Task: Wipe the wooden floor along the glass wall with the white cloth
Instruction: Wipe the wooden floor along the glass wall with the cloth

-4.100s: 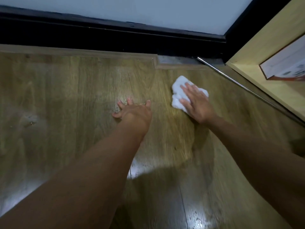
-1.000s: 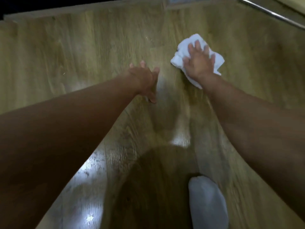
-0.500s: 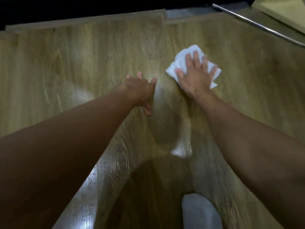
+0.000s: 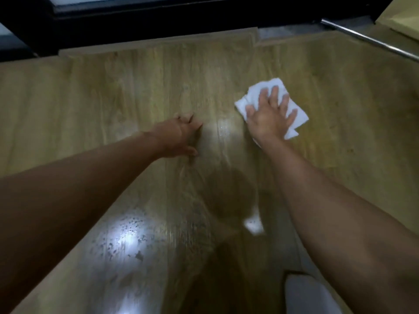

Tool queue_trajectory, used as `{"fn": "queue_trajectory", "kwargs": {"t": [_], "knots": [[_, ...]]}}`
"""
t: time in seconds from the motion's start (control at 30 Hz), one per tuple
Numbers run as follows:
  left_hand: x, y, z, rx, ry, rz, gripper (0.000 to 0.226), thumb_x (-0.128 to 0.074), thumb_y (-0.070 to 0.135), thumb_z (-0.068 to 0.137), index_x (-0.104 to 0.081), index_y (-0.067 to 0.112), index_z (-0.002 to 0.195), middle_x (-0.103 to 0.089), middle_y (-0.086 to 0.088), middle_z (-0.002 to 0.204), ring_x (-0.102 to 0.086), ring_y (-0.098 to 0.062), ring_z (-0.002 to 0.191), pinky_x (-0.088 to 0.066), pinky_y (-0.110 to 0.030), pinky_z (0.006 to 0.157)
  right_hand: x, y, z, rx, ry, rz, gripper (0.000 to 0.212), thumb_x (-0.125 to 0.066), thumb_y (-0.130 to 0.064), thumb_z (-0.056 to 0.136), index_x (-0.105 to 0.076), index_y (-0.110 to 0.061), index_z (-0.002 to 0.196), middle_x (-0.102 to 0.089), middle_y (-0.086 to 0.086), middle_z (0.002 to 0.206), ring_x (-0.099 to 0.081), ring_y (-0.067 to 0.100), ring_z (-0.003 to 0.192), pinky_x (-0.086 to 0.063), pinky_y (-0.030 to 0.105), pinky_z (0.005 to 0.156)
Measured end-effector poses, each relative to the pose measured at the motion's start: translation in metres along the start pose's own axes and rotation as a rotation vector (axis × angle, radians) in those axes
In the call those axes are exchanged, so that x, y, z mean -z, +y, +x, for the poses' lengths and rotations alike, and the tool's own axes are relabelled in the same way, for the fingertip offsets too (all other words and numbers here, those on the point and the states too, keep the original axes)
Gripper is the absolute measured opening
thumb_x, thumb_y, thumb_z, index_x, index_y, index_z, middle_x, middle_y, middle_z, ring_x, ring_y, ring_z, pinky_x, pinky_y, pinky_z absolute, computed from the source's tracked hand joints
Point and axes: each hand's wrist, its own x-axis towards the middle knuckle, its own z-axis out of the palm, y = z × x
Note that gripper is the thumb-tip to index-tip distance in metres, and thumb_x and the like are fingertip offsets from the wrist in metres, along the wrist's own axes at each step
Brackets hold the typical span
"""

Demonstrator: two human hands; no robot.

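Note:
A crumpled white cloth (image 4: 299, 116) lies on the wooden floor (image 4: 140, 87), right of centre. My right hand (image 4: 269, 116) presses flat on it, fingers spread and pointing toward the glass wall. My left hand (image 4: 181, 135) rests on the bare floor to the left of the cloth, fingers curled under, holding nothing. The black frame of the glass wall (image 4: 158, 21) runs along the top of the view, a forearm's length beyond both hands.
A metal rod (image 4: 371, 41) slants across the floor at the top right, beside a light wooden shelf edge (image 4: 399, 23). Wet shiny patches (image 4: 127, 241) lie on the floor near me. A grey-white sock (image 4: 306, 295) shows at the bottom right.
My right hand has slid the cloth a little to the right and back toward me. More of the black wall frame shows at the top, and my left hand's fingers have curled in.

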Motion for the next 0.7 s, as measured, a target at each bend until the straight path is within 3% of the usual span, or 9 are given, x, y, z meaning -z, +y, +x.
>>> {"fn": "queue_trajectory", "kwargs": {"t": [0.1,0.23,0.33,0.47,0.6,0.7], "knots": [[-0.007,-0.016,-0.013,-0.002,0.031,-0.001,0.085,-0.067,0.037,0.085,-0.018,0.016,0.151,-0.012,-0.015,0.158,-0.022,-0.034,0.143,-0.028,-0.040,0.114,-0.022,-0.060,-0.022,0.251,-0.071,-0.056,0.061,-0.026,-0.049,0.099,-0.008,-0.026,0.152,0.002,-0.004,0.161,0.005,0.023,0.148,0.003,0.053,0.116],[-0.009,-0.042,-0.029,0.028,0.078,-0.081,0.064,-0.066,0.037,0.085,-0.044,0.015,0.141,-0.034,-0.018,0.150,-0.042,-0.030,0.132,-0.037,-0.032,0.105,-0.029,-0.053,-0.078,0.571,-0.030,-0.158,0.058,-0.028,-0.053,0.098,-0.022,-0.026,0.149,-0.015,-0.005,0.160,-0.010,0.019,0.148,-0.007,0.048,0.117],[-0.032,-0.070,-0.052,0.143,0.147,-0.154,0.067,-0.063,0.045,0.085,-0.041,0.017,0.143,-0.031,-0.012,0.153,-0.038,-0.030,0.136,-0.037,-0.041,0.108,-0.023,-0.029,-0.071,0.494,-0.068,-0.079,0.054,-0.028,-0.053,0.098,-0.024,-0.032,0.148,-0.016,-0.008,0.159,-0.009,0.014,0.147,-0.005,0.044,0.117],[-0.062,-0.083,-0.074,0.182,0.209,-0.204,0.069,-0.053,0.046,0.091,-0.023,0.028,0.150,-0.016,-0.006,0.159,-0.017,-0.034,0.145,-0.028,-0.050,0.114,-0.041,-0.093,-0.048,0.206,-0.068,-0.059,0.060,-0.028,-0.049,0.098,-0.012,-0.027,0.151,0.001,-0.005,0.161,0.006,0.023,0.148,0.004,0.054,0.116],[-0.060,-0.082,-0.071,0.192,0.237,-0.269,0.067,-0.063,0.039,0.088,-0.035,0.025,0.147,-0.021,-0.007,0.158,-0.021,-0.035,0.144,-0.027,-0.045,0.114,-0.060,-0.152,-0.062,0.506,-0.172,-0.132,0.064,-0.028,-0.053,0.097,-0.007,-0.026,0.152,0.006,-0.007,0.161,0.008,0.022,0.148,0.006,0.054,0.116],[-0.061,-0.092,-0.075,0.190,0.265,-0.286,0.062,-0.064,0.038,0.087,-0.042,0.025,0.143,-0.025,-0.008,0.157,-0.025,-0.031,0.143,-0.027,-0.038,0.114,-0.057,-0.130,-0.086,0.679,-0.168,-0.133,0.063,-0.031,-0.053,0.097,-0.012,-0.028,0.151,-0.003,-0.010,0.161,0.000,0.016,0.148,0.002,0.047,0.117]]}}
